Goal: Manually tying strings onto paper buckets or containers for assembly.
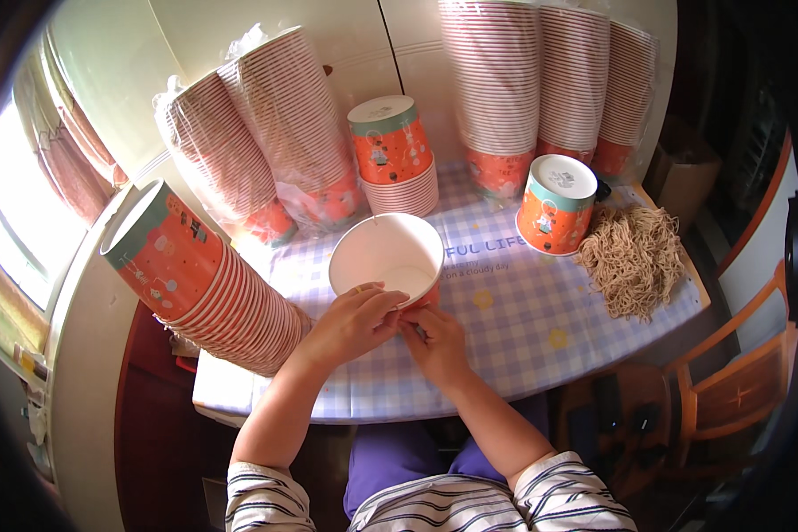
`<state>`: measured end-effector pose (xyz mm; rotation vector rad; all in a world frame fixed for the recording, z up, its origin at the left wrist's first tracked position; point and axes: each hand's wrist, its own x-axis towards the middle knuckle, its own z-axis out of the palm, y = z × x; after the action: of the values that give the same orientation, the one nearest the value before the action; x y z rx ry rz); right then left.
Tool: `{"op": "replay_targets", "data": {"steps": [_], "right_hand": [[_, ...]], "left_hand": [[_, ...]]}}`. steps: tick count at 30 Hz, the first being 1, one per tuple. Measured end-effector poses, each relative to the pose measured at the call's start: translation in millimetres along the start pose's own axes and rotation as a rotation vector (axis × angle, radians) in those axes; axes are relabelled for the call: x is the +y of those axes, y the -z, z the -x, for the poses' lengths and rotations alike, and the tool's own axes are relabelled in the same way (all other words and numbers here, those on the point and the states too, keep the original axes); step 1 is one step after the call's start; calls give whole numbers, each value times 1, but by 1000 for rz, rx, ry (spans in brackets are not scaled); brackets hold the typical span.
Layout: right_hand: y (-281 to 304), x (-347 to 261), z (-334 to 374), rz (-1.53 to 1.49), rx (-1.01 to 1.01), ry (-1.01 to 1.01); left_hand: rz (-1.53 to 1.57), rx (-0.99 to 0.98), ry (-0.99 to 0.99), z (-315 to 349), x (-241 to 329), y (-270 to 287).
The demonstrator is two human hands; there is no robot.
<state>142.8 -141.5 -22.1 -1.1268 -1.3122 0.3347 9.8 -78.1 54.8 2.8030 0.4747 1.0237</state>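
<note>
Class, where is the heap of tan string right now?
In the head view, the heap of tan string lies at the right end of the checked tablecloth, just right of the single upturned orange bucket.

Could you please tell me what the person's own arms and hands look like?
The left hand and right hand are both bare, without gloves; the left wears a thin gold-coloured ring. The left sleeve and right sleeve are roughly elbow-length, white with dark stripes.

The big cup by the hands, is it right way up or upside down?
Right way up: the big cup has its open mouth on top and shows its white inside.
</note>
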Motion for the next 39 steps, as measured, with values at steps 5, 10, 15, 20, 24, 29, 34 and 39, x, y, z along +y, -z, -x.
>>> {"op": "replay_targets", "data": {"steps": [5,10,15,20,24,29,34,39], "right_hand": [[2,-1,1,36,-4,15],[26,2,2,-88,92,-49],[52,16,-17,-86,279,-87],[49,37,-25,-213,234,-258],[46,35,-24,-221,66,-405],[46,32,-39,-233,17,-476],[49,51,-55,-221,-115,-433],[43,49,-54,-327,-346,-485]], "left_hand": [[45,-90,30,0,-1,5],[-66,-143,78,7,1,26],[-221,-123,339,25,-11,46],[-187,85,584,16,2,48],[-41,47,512,-16,36,22],[-126,-86,396,-36,44,-10],[-56,-240,421,-37,43,-6],[-114,-268,432,-25,34,8]]}}
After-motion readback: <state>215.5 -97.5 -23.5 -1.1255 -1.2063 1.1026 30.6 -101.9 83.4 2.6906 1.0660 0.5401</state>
